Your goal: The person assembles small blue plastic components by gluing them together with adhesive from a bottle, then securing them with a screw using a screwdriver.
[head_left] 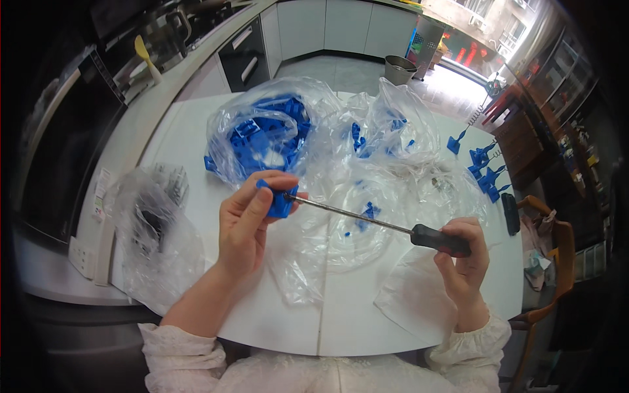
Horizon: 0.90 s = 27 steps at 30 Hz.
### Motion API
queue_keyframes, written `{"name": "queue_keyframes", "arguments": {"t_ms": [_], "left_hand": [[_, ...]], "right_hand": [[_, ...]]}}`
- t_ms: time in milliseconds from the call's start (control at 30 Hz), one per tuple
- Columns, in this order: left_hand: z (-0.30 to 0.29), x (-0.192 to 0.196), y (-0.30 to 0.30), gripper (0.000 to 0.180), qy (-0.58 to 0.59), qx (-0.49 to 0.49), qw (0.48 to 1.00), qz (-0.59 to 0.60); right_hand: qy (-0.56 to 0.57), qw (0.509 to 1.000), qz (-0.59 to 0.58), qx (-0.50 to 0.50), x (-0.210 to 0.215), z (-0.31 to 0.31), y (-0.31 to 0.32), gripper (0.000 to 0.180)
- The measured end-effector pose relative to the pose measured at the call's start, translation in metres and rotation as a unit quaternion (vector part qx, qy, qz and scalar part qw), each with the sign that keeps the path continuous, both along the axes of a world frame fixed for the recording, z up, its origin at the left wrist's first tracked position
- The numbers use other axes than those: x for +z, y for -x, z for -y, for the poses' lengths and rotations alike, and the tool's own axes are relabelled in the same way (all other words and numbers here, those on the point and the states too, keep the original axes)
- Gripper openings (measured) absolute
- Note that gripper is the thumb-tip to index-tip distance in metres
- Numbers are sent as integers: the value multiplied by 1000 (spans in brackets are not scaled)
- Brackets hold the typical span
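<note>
My left hand [246, 219] is closed round a small blue plastic part [282, 202], held up above the white table. In my right hand [466, 259] is a screwdriver [354, 215] with a black handle and a long metal shaft. The shaft points left, and its tip meets the blue part beside my left fingers. Whether a screw sits at the tip is too small to tell. Just behind my left hand lies a clear plastic bag [219, 124] full of blue parts [262, 141].
More clear bags [419, 105] with small blue pieces spread over the table [341, 314]. A bag with dark pieces [154, 226] lies at the left. Blue pieces with coiled wires [485, 173] and a black object [510, 213] line the right edge, near a wooden chair [563, 249].
</note>
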<state>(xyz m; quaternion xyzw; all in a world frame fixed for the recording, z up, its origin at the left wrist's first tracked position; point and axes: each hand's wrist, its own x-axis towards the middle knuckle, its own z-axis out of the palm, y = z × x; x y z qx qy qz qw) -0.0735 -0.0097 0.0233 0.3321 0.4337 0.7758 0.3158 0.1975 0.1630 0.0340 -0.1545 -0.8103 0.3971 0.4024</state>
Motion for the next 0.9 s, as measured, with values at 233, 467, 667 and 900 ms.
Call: {"name": "queue_keyframes", "arguments": {"t_ms": [233,467,667,900], "left_hand": [[5,-6,2,30,18,-14,999,-29],[1,8,-10,33,49,31,998,-7],[7,2,-6,29,40,34,998,-41],[5,-4,0,26,36,28,992,-118]], "right_hand": [[-48,999,6,8,-1,0,0,36],[-82,997,0,-11,1,3,0,37],[-98,995,3,-10,3,3,1,36],[-125,992,2,-11,6,2,-2,38]]}}
